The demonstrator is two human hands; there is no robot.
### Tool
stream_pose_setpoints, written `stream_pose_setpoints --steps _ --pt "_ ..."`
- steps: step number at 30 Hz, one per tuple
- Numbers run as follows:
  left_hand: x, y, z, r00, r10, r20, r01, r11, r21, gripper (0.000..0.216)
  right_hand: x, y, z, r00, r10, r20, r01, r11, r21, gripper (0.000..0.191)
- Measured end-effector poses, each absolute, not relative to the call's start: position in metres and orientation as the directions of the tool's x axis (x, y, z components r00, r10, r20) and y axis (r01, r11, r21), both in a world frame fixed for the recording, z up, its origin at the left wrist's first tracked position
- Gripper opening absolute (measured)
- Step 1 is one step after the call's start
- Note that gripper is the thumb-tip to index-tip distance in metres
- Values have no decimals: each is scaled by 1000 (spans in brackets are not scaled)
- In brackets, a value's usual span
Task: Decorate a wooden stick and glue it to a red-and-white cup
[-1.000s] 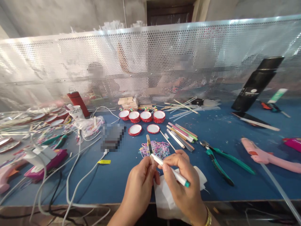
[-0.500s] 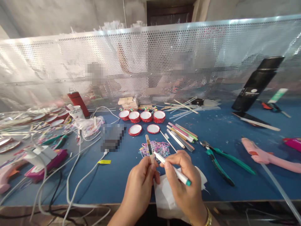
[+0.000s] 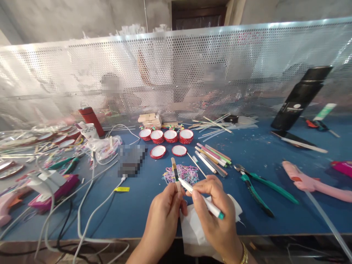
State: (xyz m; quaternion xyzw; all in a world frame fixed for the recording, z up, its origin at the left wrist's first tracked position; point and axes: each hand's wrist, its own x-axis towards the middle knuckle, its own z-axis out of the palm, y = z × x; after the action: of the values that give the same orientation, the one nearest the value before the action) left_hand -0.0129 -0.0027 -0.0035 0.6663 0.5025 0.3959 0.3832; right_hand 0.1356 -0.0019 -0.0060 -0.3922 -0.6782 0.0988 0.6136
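Note:
My left hand (image 3: 164, 216) pinches a thin wooden stick (image 3: 175, 171) and holds it upright over the blue table (image 3: 132, 209). A dark coloured band covers part of the stick. My right hand (image 3: 213, 212) grips a white marker with a green end (image 3: 205, 201). The marker's tip touches the stick just above my left fingers. Under both hands lies a piece of white paper (image 3: 192, 229). Just beyond the stick is a heap of coloured rubber bands (image 3: 184, 172).
Red-rimmed lids (image 3: 170, 136) and several coloured markers (image 3: 213, 157) lie past the hands. Green pliers (image 3: 257, 187) and a pink glue gun (image 3: 308, 181) sit on the right. White cables (image 3: 88, 205) and a pink tool (image 3: 52, 190) crowd the left. A perforated metal screen (image 3: 176, 73) backs the table.
The marker tip has shifted slightly along the stick; both hands stay in nearly the same place.

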Motion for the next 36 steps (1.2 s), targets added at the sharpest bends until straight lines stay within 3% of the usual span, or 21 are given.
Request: stream_pose_setpoints --steps 36 --pt "-14 -2 -6 165 977 136 369 -189 910 36 136 -2 -3 79 649 757 399 675 -620 11"
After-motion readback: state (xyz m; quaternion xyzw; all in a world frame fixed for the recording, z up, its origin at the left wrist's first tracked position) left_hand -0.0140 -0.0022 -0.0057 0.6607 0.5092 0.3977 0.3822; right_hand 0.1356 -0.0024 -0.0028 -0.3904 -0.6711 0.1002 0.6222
